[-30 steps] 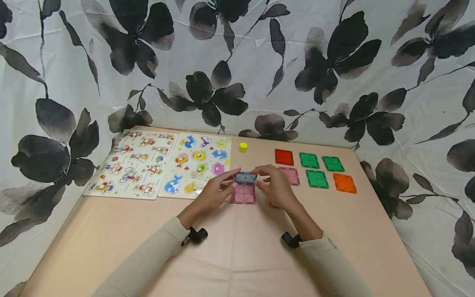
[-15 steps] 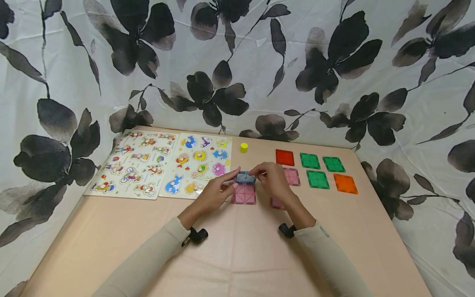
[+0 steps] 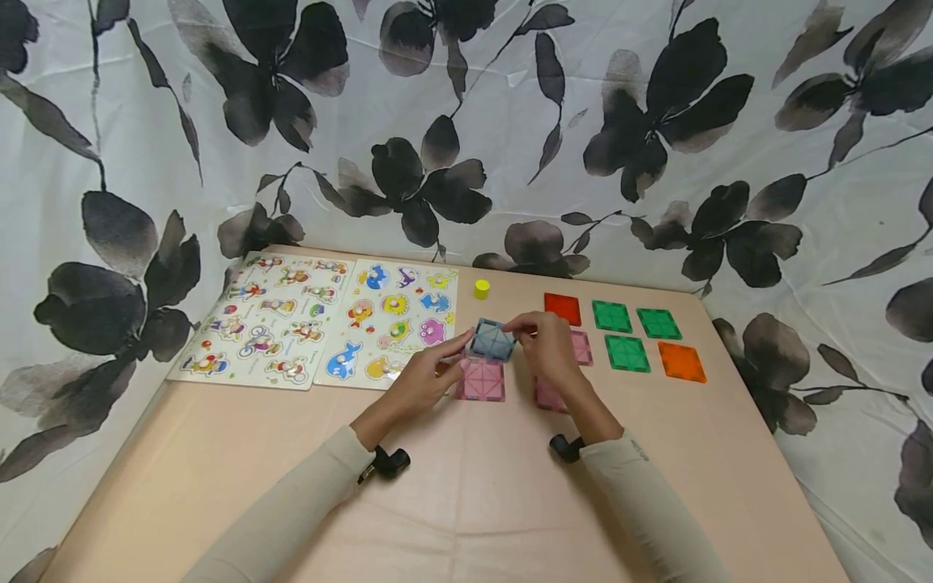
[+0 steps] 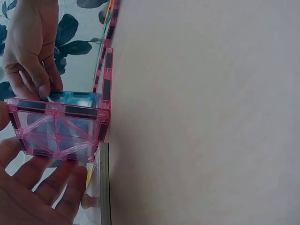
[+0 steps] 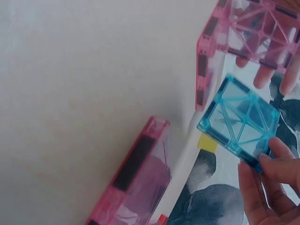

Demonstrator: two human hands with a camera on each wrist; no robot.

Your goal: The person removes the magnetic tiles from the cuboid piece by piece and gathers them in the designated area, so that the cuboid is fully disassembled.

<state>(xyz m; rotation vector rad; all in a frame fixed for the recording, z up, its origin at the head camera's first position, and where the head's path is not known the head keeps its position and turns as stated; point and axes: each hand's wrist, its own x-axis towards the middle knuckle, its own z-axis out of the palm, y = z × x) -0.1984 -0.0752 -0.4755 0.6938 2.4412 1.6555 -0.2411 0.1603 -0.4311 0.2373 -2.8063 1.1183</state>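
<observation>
My right hand (image 3: 550,352) pinches a translucent blue square magnetic tile (image 3: 492,340) by one corner, as the right wrist view shows best. The blue tile (image 5: 243,117) is raised and tilted, apart from the pink pieces there. My left hand (image 3: 417,382) grips a pink magnetic tile (image 4: 56,133) that stands on edge, thumb on one edge and fingers along the opposite one. It joins another pink tile (image 3: 481,380) lying on the table. A further pink tile (image 3: 550,397) lies under my right wrist, partly hidden.
Behind my right hand lie a red tile (image 3: 562,308), a pink tile (image 3: 582,348), green tiles (image 3: 628,354) and an orange tile (image 3: 682,362). Two picture puzzle boards (image 3: 251,356) are at the left. A small yellow cylinder (image 3: 482,289) stands near the back edge.
The blue tile has lifted and turned its face up, swinging slightly right from the pink tiles. My right hand has shifted with it; the left hand stays in place.
</observation>
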